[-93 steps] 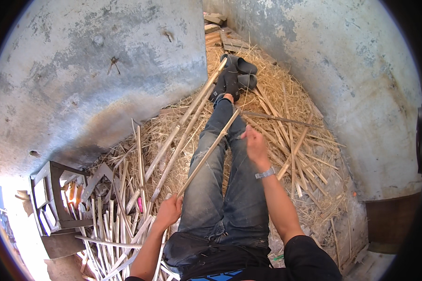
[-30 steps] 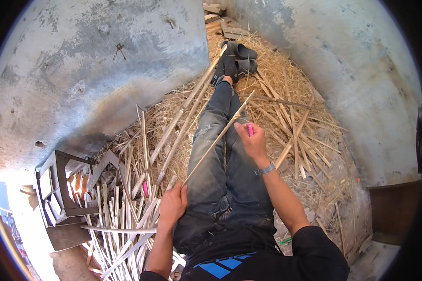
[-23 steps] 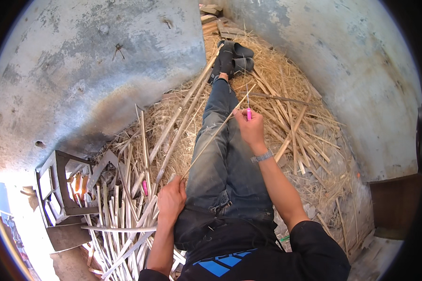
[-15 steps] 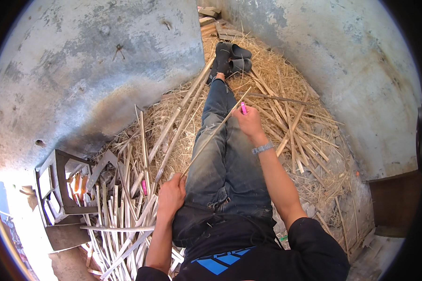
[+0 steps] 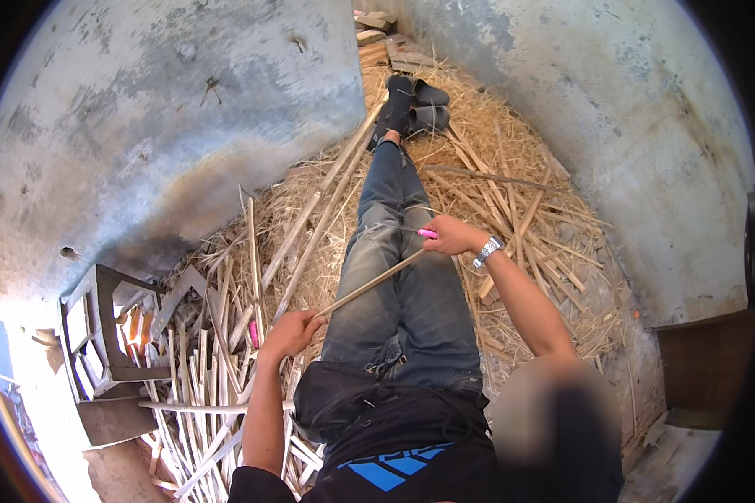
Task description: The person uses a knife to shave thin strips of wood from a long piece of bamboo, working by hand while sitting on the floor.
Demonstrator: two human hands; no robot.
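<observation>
My left hand [image 5: 290, 334] is closed around the near end of a thin bamboo strip [image 5: 371, 285], which slants up and right above my legs. In my right hand [image 5: 455, 235] is a knife with a pink handle [image 5: 428, 234]; its thin dark blade points left over my thighs. The strip's far end meets my right hand just below the handle. Whether those fingers also grip the strip cannot be made out. Beyond the blade, a fine curved sliver shows near my knees. My legs in worn jeans [image 5: 407, 306] stretch out ahead, crossed at the ankles.
Many split strips [image 5: 197, 377] are heaped on my left, with a pink object [image 5: 254, 334] among them. A dark metal frame [image 5: 109, 335] stands beside the heap. Straw and shavings [image 5: 495, 117] cover the ground ahead and right. Curved grey walls [image 5: 201, 92] enclose both sides.
My right hand has drawn back toward me, and the knife handle has turned from upright to nearly level. The strip no longer extends beyond that hand. My left hand has shifted slightly left.
</observation>
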